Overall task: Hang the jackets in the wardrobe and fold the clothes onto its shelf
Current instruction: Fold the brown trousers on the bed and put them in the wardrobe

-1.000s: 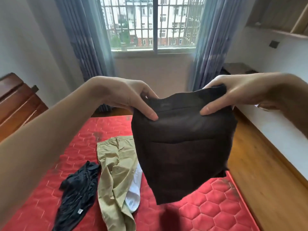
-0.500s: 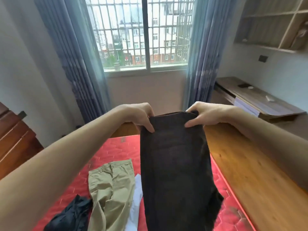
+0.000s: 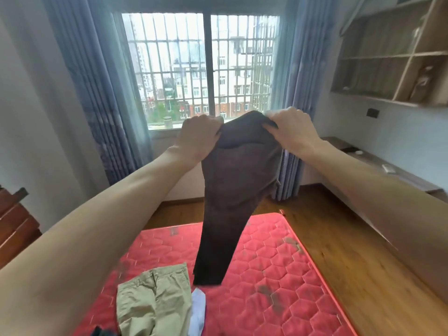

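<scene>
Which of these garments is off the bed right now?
The dark brown trousers, held up by both hands; the khaki trousers and pale blue cloth lie on the red mattress.

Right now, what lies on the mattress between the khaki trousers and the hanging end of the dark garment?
In the head view, bare red mattress separates khaki trousers from the dark garment; a pale cloth lies just below.

No writing, label, brand, number or sign can be read anywhere in the view: not on the garments, the mattress, the shelves, or the buildings outside the window.
</scene>
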The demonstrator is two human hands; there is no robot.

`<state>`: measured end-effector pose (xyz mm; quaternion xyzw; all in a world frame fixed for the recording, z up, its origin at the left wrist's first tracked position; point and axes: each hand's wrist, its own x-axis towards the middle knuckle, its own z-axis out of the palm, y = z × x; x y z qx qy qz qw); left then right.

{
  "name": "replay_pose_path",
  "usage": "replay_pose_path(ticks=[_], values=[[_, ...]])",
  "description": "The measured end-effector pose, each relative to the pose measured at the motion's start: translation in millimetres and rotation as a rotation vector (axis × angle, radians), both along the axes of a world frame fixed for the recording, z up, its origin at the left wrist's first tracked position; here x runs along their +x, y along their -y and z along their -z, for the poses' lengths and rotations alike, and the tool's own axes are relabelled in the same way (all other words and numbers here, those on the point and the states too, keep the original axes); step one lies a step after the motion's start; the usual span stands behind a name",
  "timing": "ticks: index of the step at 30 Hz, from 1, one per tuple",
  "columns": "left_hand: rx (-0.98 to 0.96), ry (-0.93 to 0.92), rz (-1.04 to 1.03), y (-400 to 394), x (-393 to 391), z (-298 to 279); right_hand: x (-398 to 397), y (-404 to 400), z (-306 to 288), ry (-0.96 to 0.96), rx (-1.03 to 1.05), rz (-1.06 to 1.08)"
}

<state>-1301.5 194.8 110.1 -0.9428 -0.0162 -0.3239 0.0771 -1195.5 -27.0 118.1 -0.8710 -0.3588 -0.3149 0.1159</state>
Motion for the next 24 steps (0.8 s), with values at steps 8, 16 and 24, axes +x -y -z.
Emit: replay_pose_path(ticks=[8,16,24], values=[[-0.003,-0.017,0.167,-5.1,-54.7,128.0,-63.6,27.0,139.4,0.115,0.038,-0.119],[-0.094,-0.41,0.232,38.4,-152.9,480.4,-162.0,73.8,479.1,-0.135,-0.197,-0.175],[-0.391,-0.878,0.168,140.3,-291.6,772.4,-284.3,148.4,748.6,-0.4,-0.567,-0.171]])
